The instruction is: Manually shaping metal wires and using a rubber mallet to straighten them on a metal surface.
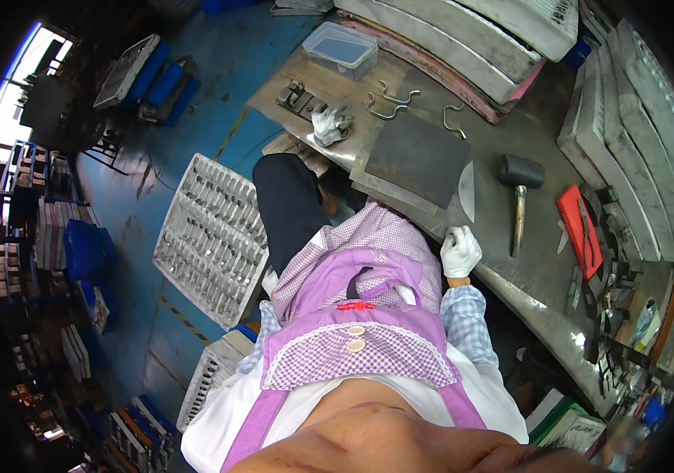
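My right hand (461, 251), in a white glove, rests at the near edge of the metal workbench (494, 213). Its fingers are curled into a loose fist, and nothing shows in them. Low at my left side, a small part of my gloved left hand (270, 281) shows past the apron; its fingers are hidden. Beside it stands a grey tray (214, 236) with rows of small metal parts. A dark flat sheet (420, 158) lies on the bench ahead of my right hand. To that hand's right is a black-headed mallet (520, 177).
Bent metal hooks (388, 109) lie beyond the sheet, near a clear plastic box (341, 49). A metal fixture (299, 98) and a crumpled glove (330, 126) sit at the bench's left end. Stacked trays (463, 43) line the back; a red holder (579, 229) lies right.
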Available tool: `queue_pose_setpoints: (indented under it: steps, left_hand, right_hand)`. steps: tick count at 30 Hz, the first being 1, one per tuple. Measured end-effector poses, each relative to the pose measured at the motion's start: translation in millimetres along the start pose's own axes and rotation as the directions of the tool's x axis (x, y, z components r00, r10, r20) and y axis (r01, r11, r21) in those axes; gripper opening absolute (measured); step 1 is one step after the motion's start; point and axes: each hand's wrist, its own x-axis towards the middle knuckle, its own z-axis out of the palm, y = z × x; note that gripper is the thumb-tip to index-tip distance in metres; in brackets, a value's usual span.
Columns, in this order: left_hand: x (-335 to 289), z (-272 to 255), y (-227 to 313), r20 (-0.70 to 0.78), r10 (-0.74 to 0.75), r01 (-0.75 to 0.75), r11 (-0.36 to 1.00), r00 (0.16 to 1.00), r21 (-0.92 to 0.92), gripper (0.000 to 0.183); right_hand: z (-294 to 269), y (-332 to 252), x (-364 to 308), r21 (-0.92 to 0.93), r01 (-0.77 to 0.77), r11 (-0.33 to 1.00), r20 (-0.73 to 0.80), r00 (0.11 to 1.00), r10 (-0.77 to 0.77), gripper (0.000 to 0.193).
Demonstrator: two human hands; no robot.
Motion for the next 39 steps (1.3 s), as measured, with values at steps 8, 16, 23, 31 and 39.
queue_pose_setpoints:
  steps: [8,16,23,31,39]
  left_hand:
    - [-15,3,-2,0.000,-0.057,0.057,0.998,0.998,0.007,0.034]
    - [-22,0,-6,0.030,-0.093,0.092,0.995,0.995,0.027,0.034]
    - [-13,11,4,0.126,-0.097,0.089,0.994,0.987,0.069,0.034]
    - [1,50,42,0.199,-0.114,0.096,0.990,0.973,0.099,0.034]
    - [13,50,40,0.256,-0.154,0.097,0.971,0.954,0.220,0.034]
  right_hand:
    - [0,-4,0,-0.003,-0.006,1.000,0.014,1.000,0.006,0.010]
    - [-3,-3,1,0.015,-0.020,1.000,0.006,1.000,0.020,0.010]
    - [-47,2,-47,0.376,0.005,0.927,0.206,0.975,-0.089,0.013]
    - [12,111,-257,-0.292,-0.681,0.671,0.696,0.330,0.638,0.025]
    - [37,109,-277,-0.256,-0.423,0.869,0.923,0.161,0.350,0.038]
